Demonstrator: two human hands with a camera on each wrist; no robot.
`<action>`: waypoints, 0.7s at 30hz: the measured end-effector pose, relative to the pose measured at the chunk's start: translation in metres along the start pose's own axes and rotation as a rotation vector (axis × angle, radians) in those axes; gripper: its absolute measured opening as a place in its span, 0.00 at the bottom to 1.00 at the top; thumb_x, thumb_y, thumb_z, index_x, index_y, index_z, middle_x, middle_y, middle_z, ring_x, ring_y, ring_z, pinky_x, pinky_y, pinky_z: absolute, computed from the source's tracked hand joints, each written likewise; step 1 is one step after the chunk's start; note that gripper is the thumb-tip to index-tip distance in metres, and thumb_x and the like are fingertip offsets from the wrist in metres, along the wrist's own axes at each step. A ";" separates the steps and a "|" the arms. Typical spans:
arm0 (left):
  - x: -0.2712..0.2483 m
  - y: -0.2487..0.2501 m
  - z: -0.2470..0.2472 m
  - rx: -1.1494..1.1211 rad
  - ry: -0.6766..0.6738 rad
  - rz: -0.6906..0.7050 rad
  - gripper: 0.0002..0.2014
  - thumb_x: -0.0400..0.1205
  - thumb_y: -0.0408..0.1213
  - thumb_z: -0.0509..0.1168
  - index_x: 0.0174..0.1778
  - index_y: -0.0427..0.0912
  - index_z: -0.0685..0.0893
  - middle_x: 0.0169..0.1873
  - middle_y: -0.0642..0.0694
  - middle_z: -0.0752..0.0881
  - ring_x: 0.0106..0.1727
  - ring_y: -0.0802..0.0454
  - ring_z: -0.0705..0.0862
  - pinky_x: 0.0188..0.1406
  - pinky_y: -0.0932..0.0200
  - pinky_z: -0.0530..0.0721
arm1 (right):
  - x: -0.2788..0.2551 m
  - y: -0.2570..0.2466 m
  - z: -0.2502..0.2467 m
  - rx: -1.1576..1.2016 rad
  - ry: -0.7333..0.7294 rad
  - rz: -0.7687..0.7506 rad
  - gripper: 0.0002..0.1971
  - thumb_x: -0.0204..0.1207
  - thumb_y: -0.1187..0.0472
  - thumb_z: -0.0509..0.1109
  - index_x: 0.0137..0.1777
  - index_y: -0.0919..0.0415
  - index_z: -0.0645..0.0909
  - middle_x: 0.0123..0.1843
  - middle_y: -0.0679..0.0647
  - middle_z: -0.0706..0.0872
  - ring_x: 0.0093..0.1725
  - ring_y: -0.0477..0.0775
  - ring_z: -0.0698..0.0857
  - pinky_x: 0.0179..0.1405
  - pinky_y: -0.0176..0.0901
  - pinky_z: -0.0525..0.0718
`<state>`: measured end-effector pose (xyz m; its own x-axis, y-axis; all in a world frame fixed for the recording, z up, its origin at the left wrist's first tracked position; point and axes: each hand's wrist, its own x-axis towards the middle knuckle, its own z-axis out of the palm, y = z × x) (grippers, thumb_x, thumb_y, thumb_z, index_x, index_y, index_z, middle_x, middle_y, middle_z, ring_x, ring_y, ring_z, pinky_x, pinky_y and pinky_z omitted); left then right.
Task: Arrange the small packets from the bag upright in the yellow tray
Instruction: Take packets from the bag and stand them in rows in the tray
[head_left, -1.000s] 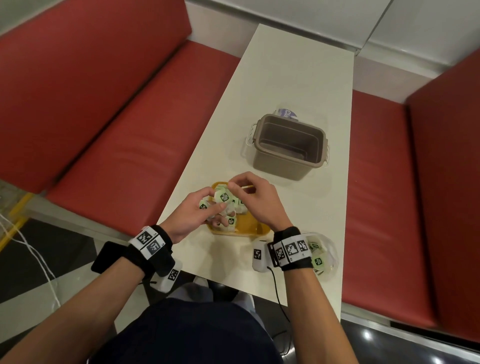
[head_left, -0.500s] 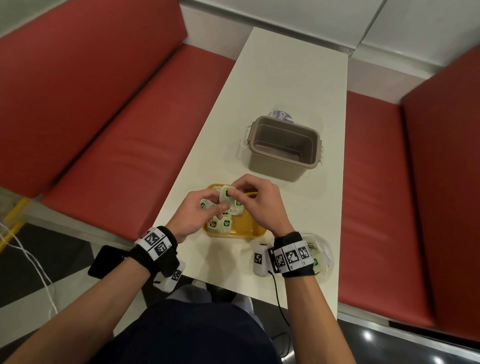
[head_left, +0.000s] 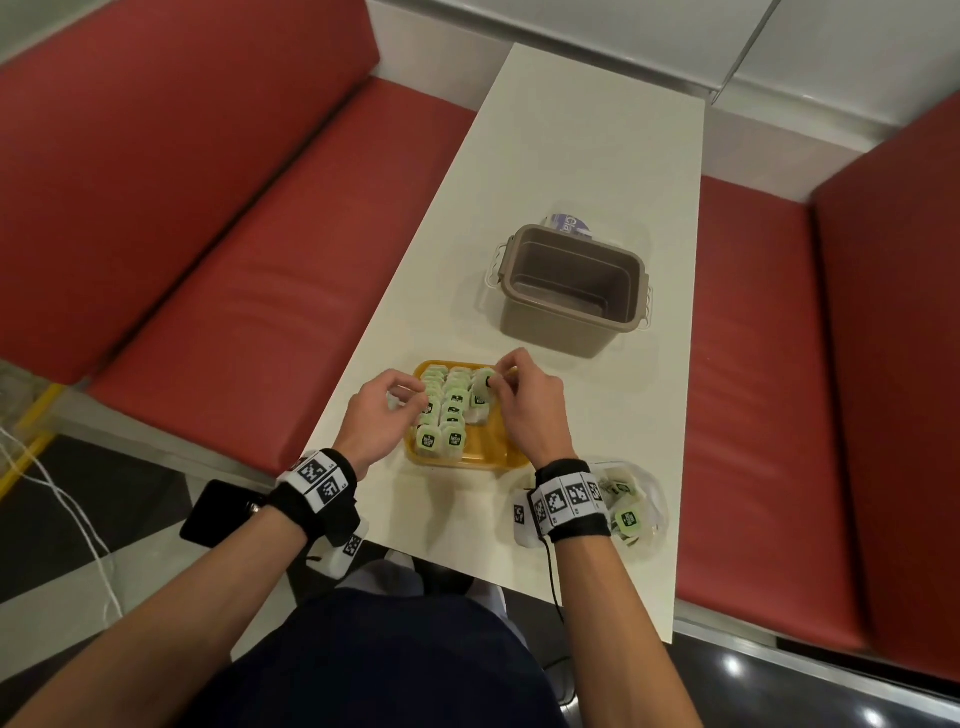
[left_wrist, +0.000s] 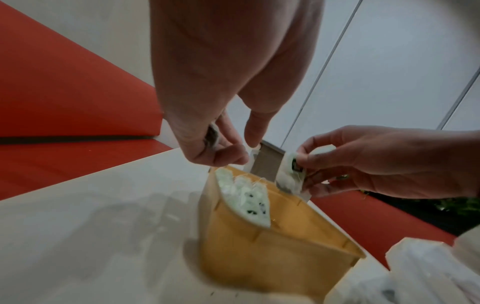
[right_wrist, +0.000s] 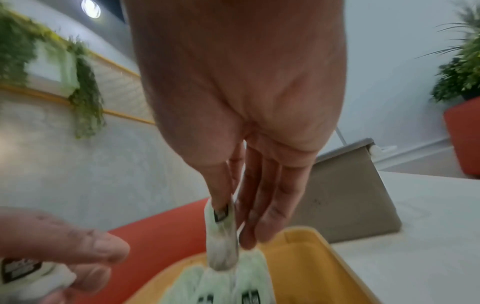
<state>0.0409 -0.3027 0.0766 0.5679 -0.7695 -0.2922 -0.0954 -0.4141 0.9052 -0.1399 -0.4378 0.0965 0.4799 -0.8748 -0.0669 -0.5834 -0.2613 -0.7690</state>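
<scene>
The yellow tray (head_left: 488, 447) sits at the table's near edge with several green-and-white packets (head_left: 447, 415) standing in two rows along its left side. My right hand (head_left: 496, 382) pinches one packet (head_left: 482, 389) by its top, and it hangs over the tray's far right part. The right wrist view shows this packet (right_wrist: 222, 230) dangling from thumb and forefinger just above the rows. At the tray's left rim, my left hand (head_left: 410, 400) grips another packet (right_wrist: 23, 269) in curled fingers. The clear bag (head_left: 636, 501) holding more packets lies right of the tray, partly behind my right wrist.
An empty brown bin (head_left: 571, 291) stands just beyond the tray, with a small packet (head_left: 569, 226) behind it. Red bench seats (head_left: 234, 312) flank the narrow white table (head_left: 571, 130). The tray's right half (left_wrist: 298, 216) is bare.
My hands, together over the tray's middle before, have drawn apart. The left hand moved to the tray's left rim, and the right hand lifted a packet over the far right side.
</scene>
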 end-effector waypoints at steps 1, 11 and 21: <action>0.001 -0.005 -0.001 0.020 0.028 -0.020 0.04 0.85 0.39 0.76 0.54 0.52 0.89 0.50 0.46 0.92 0.41 0.49 0.93 0.41 0.55 0.85 | 0.001 0.005 0.005 -0.054 -0.047 0.031 0.01 0.91 0.57 0.71 0.56 0.52 0.81 0.48 0.51 0.91 0.50 0.57 0.88 0.52 0.52 0.87; 0.001 -0.029 -0.001 0.172 -0.001 -0.137 0.13 0.86 0.36 0.74 0.65 0.48 0.85 0.49 0.50 0.91 0.50 0.51 0.89 0.38 0.59 0.80 | 0.015 0.032 0.051 -0.270 -0.208 0.199 0.08 0.88 0.68 0.65 0.59 0.55 0.80 0.54 0.60 0.89 0.54 0.65 0.86 0.47 0.50 0.78; -0.001 -0.033 -0.004 0.182 -0.025 -0.144 0.13 0.84 0.36 0.75 0.64 0.50 0.87 0.49 0.49 0.92 0.51 0.45 0.92 0.50 0.48 0.91 | 0.005 0.038 0.068 -0.231 -0.100 0.299 0.28 0.80 0.65 0.81 0.71 0.64 0.66 0.62 0.68 0.87 0.59 0.74 0.89 0.58 0.65 0.91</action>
<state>0.0466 -0.2866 0.0485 0.5662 -0.7070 -0.4237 -0.1621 -0.5995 0.7838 -0.1151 -0.4238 0.0242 0.3211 -0.8852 -0.3367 -0.8339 -0.0957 -0.5436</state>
